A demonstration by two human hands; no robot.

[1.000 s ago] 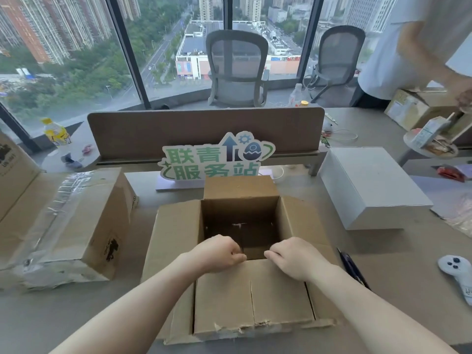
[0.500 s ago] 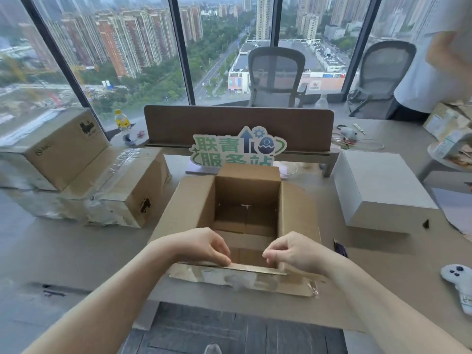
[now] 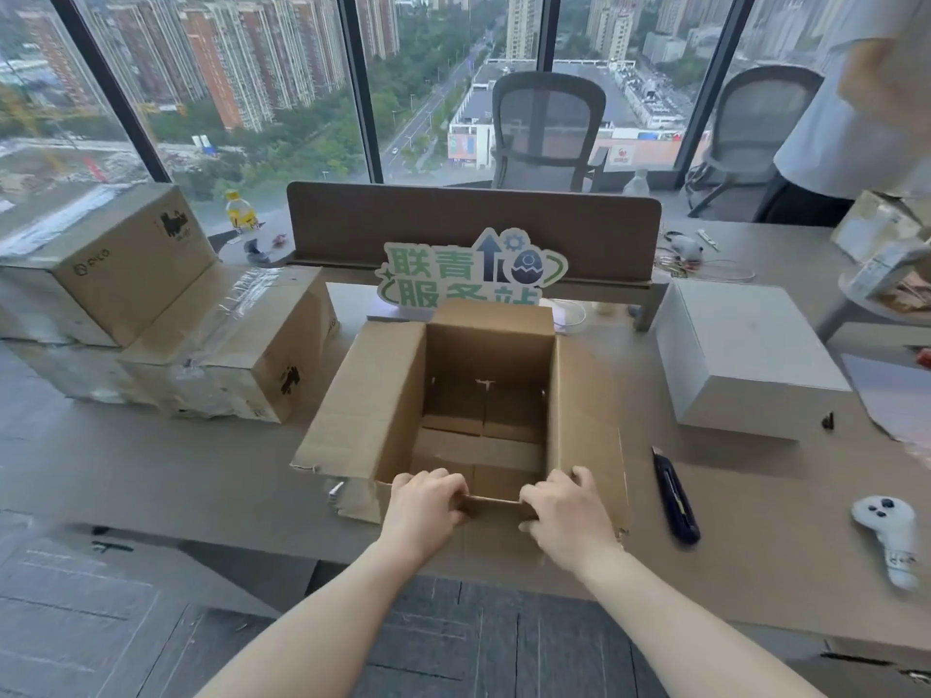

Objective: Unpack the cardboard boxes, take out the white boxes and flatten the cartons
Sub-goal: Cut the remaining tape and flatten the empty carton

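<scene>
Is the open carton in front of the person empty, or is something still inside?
Empty: the carton shows only its bare bottom flaps; both hands grip its near wall.

The open carton point(image 3: 483, 395) at the frame's centre is plain brown cardboard, darker inside. The sealed cartons point(image 3: 226, 355) at left are the same brown, with black printed marks and glossy clear tape. The box point(image 3: 745, 355) at right is white. The counter point(image 3: 176, 471) is grey-beige. The sign point(image 3: 473, 269) above centre has green characters on white, with a dark blue arrow. The knife point(image 3: 675, 501) is dark navy; the controller point(image 3: 891, 536) at lower right is white with dark buttons. The bottle point(image 3: 239, 211) at upper left is yellow.
</scene>
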